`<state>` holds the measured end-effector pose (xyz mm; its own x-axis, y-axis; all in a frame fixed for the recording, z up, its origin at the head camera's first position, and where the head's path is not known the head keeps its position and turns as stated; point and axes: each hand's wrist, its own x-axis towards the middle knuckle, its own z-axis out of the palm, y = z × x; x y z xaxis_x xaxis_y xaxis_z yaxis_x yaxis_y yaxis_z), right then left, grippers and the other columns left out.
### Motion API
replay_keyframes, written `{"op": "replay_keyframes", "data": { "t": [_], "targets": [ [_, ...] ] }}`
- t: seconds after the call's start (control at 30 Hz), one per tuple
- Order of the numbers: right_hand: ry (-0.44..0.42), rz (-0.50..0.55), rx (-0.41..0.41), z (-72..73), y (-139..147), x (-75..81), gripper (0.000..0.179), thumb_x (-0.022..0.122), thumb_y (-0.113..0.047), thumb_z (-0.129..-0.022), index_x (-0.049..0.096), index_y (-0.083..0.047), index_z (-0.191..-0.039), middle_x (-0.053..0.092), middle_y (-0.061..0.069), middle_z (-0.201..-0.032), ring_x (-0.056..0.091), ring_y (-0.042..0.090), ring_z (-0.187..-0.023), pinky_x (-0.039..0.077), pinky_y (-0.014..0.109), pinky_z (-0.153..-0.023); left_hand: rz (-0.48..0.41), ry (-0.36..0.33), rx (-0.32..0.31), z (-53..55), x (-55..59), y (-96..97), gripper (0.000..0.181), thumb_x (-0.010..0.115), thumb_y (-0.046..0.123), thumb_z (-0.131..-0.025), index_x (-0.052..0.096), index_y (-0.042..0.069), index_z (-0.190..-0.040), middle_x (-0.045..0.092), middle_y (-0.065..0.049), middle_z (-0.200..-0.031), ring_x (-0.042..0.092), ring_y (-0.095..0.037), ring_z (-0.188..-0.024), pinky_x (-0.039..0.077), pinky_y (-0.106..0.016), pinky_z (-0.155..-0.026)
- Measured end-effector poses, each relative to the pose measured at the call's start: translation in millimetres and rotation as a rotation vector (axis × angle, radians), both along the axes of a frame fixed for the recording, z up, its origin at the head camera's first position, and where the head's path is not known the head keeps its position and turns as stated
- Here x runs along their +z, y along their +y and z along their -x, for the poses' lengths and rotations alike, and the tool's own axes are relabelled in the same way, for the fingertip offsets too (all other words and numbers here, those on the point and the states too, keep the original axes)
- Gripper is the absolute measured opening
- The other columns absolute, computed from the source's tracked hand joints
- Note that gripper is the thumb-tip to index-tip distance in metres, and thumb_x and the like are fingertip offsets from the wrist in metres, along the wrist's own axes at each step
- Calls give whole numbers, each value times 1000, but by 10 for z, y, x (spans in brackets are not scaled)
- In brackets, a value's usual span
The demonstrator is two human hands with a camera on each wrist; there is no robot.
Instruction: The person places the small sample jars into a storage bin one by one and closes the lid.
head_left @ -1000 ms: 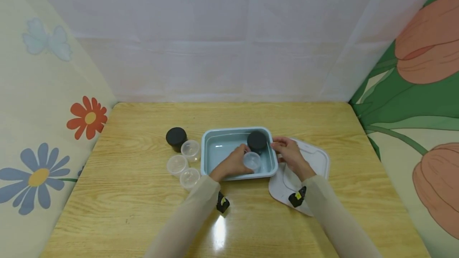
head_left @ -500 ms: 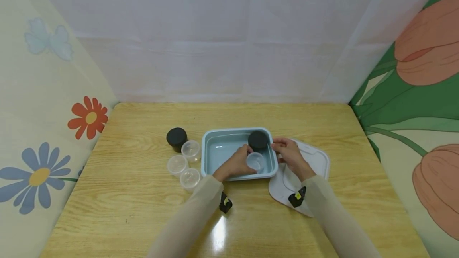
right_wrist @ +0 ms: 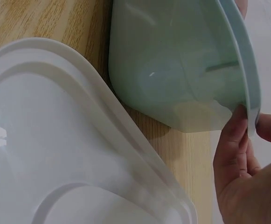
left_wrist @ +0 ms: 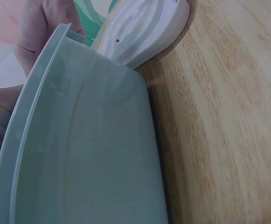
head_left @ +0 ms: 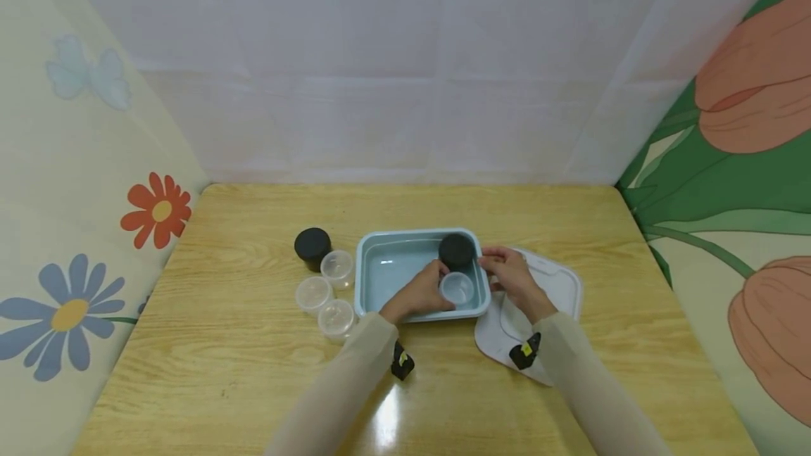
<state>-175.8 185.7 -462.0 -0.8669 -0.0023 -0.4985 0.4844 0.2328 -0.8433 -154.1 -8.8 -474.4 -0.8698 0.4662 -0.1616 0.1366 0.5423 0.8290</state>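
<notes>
A light blue plastic bin [head_left: 389, 273] stands on the table, a jar with a black lid [head_left: 455, 252] in its far right corner. My left hand [head_left: 421, 290] reaches over the near wall and holds a small clear round cup [head_left: 457, 289] inside the bin, just nearer to me than the jar. In the left wrist view the bin's outer wall [left_wrist: 102, 149] hides most of that hand and the cup. My right hand [head_left: 510, 276] pinches the bin's right rim between thumb and fingers [right_wrist: 233, 149], as the right wrist view shows.
A white lid [head_left: 557, 280] lies on the wooden table [head_left: 253, 385], partly under my right hand. Left of the bin stand another jar with a black lid [head_left: 312, 248] and three clear cups [head_left: 314, 294]. A white cloth [head_left: 405, 69] hangs behind the table.
My left hand has moved the clear cup a little to the right inside the bin, toward its right wall. The right hand keeps its hold on the rim.
</notes>
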Motion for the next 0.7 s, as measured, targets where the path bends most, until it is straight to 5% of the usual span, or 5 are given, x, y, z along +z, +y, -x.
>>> {"op": "replay_keyframes", "data": {
  "t": [0.7],
  "targets": [
    [-20,-13,-8,9,-18,-9,39,56,-15,-95,50,-2,-131,62,4,-105,57,9,-80,50,25,-60,7,-44,15,-18,31,-141,59,81,9,-68,49,-4,-115,56,-19,-112,55,-29,-103,47,-40,-92]
  ]
}}
